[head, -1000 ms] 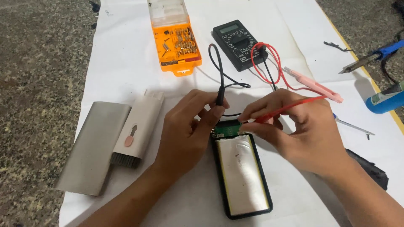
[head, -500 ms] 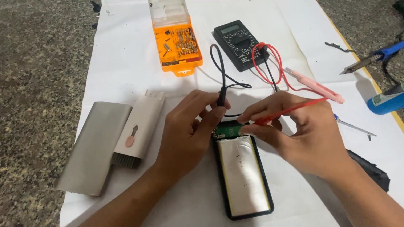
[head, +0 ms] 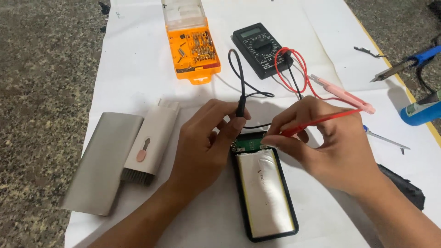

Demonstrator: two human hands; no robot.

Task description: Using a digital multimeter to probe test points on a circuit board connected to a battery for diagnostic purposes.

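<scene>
Nearest lies an opened power bank, its black tray holding a flat silver battery cell, with a small green circuit board at its far end. Both hands meet over that board. The left hand pinches the black probe between thumb and forefinger, holding it nearly upright with its tip down at the board's left edge. The right hand pinches the red probe between thumb and fingertips, slanting it down to the board's right side. To the left, near the left hand, lie a grey metal sleeve and, touching it, a white cleaning tool with a dark brush end. Farther off, the black and red leads run to a black multimeter. Left of it sits an orange screwdriver-bit case. Pink tweezers lie to the right, and a blue-handled soldering iron lies at the far right.
</scene>
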